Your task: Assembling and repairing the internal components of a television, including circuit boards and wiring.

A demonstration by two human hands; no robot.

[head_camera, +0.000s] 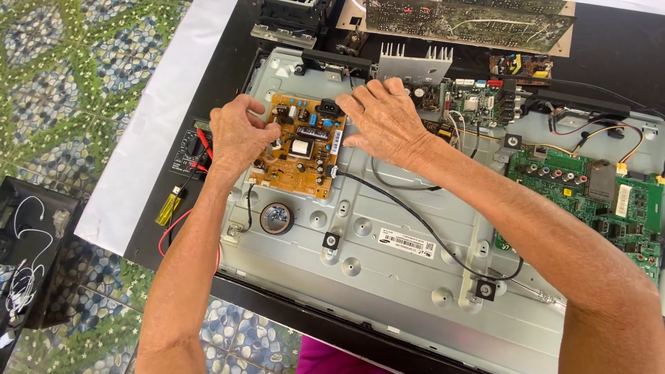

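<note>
Both hands (239,135) (384,118) on orange circuit board (301,149)

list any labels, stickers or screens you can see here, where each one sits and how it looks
White rectangular barcode sticker: on the grey metal back panel, below the black cable, long and narrow with dark print.
Narrow white label strip: right edge of the orange-brown circuit board, beside the right hand.
White upright sticker: on the green circuit board, far right.
Black multimeter: by the left hand; its screen is hidden.
</note>
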